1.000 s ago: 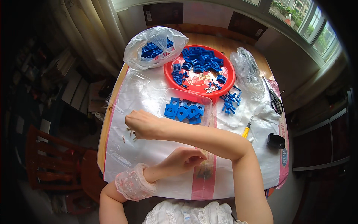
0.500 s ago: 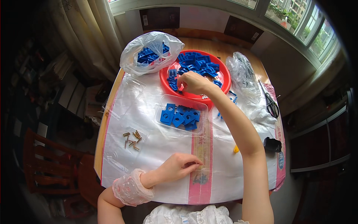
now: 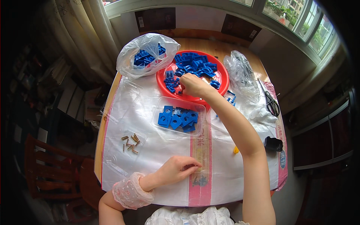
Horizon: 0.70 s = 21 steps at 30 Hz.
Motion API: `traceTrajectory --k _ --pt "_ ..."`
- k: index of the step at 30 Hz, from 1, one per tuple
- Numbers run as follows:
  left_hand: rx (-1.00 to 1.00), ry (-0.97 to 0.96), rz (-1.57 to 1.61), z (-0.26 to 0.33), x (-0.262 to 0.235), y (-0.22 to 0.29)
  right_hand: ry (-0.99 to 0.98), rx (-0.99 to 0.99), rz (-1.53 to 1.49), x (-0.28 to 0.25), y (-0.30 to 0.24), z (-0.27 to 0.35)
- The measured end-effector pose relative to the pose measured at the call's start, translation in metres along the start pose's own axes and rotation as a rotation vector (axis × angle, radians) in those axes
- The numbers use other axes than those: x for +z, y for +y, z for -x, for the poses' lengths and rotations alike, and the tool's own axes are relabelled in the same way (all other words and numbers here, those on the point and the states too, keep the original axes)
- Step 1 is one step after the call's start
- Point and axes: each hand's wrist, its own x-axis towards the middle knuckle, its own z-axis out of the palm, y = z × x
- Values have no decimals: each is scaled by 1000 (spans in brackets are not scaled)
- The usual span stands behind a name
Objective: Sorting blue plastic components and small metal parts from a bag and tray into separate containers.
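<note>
My right hand (image 3: 194, 85) reaches into the round red tray (image 3: 160, 83), its fingers bent down and closed among small blue plastic parts (image 3: 171, 84) near the tray's front left. What lies between those fingertips is hidden. Larger blue plastic pieces (image 3: 195, 63) are heaped at the back of the tray. Close to me, my left hand (image 3: 176, 170) hovers over or rests on the sheet, thumb and fingers drawn together in a loose pinch. Anything in that pinch is too small to make out. A clear plastic box (image 3: 154, 122) between the hands holds square blue plates with round holes (image 3: 175, 122).
Brass-coloured screws or pins (image 3: 131, 143) lie at left. A plastic bag of blue parts (image 3: 148, 56) stands at the back left. On the right are a clear bag (image 3: 243, 75), scissors (image 3: 272, 105), a black object (image 3: 273, 144) and a small yellow item (image 3: 236, 150).
The whole view has shifted slightly. My right hand stays in the red tray with its fingers down among the small parts. My left hand keeps its pinch and place.
</note>
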Motion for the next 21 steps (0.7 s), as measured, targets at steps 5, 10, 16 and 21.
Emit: traceTrajectory --k 5,10,16,21 --pt "-27 -16 25 -1 1 1 122 4 91 6 5 6" --pt "-7 2 5 1 0 0 76 130 -320 -21 -1 10" --pt "-1 -6 -5 0 -1 1 14 39 -280 -13 -24 7" --pt "31 4 5 -1 1 -2 -55 82 -216 -6 -18 -2"
